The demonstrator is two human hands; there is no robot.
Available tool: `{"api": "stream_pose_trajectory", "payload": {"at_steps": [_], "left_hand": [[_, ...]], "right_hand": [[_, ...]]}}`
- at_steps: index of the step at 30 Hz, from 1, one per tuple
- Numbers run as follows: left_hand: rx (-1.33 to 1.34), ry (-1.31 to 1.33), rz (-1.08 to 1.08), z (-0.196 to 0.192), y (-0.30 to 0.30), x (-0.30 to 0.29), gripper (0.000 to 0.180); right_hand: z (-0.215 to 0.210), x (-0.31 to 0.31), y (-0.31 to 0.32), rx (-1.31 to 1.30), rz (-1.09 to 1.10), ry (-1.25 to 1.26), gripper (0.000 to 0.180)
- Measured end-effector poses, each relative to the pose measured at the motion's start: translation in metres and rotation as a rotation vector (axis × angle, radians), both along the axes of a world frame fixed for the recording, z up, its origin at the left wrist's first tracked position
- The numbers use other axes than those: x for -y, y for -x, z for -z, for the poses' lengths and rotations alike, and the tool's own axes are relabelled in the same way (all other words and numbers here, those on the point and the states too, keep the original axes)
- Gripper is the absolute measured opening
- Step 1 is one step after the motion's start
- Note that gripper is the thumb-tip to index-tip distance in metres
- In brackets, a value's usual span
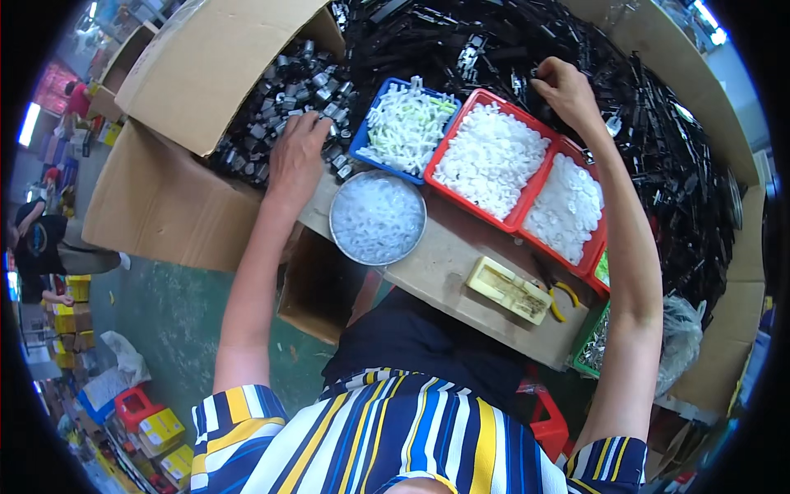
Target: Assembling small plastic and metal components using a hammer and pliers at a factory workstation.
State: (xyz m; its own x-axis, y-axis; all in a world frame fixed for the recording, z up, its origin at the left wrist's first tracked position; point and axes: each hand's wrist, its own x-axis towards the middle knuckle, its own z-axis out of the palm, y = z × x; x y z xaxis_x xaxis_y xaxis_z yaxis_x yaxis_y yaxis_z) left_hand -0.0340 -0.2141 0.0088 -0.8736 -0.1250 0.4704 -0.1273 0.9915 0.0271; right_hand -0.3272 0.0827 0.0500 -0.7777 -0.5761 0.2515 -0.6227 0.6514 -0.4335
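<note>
My left hand (298,156) reaches into a heap of small black-and-silver parts (267,115) in an open cardboard box. Its fingers are curled down among the parts, and their tips are partly hidden. Farther right, my right hand (569,97) is over a large pile of long, thin black parts (420,37). Thumb and fingertips come together there in a pinch; what lies between them is too small to make out. Between my hands stand a blue basket (355,150) of white and pale green pieces and a red tray (514,221) with white pieces in its compartments.
A round metal bowl (336,235) of clear small pieces stands at the worktop's near edge. A cream plastic box (510,288) and yellow-handled pliers (557,306) lie right of it. A green basket (586,368) is under my right forearm, beside a clear plastic bag (681,337).
</note>
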Motion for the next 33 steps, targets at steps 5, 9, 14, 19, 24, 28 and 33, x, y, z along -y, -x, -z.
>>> {"api": "stream_pose_trajectory", "payload": {"at_steps": [5,9,14,19,24,28,33], "left_hand": [[0.055,-0.021,-0.01,-0.004,0.007,0.005,0.021],[0.097,-0.015,-0.042,-0.004,0.009,0.009,0.011],[0.067,-0.082,-0.044,-0.009,0.009,0.007,0.012],[-0.097,-0.263,-0.048,-0.017,0.013,0.011,0.016],[-0.205,-0.811,-0.084,-0.027,0.01,-0.001,0.022],[-0.293,-1.733,0.095,-0.025,-0.006,-0.013,0.024],[-0.171,-2.149,0.27,-0.022,-0.015,-0.037,0.027]], "right_hand": [[0.003,0.017,-0.004,-0.198,-0.042,0.107,0.012],[-0.009,0.045,-0.018,-0.411,-0.203,0.232,0.01],[-0.021,0.091,-0.032,-0.839,-0.311,0.19,0.02],[-0.011,0.127,-0.044,-0.832,-0.376,-0.153,0.028],[-0.008,0.132,-0.042,-0.781,-0.384,-0.205,0.022],[-0.023,0.103,-0.055,-0.771,-0.263,-0.094,0.011],[-0.032,0.01,-0.088,-0.547,-0.175,-0.003,0.013]]}}
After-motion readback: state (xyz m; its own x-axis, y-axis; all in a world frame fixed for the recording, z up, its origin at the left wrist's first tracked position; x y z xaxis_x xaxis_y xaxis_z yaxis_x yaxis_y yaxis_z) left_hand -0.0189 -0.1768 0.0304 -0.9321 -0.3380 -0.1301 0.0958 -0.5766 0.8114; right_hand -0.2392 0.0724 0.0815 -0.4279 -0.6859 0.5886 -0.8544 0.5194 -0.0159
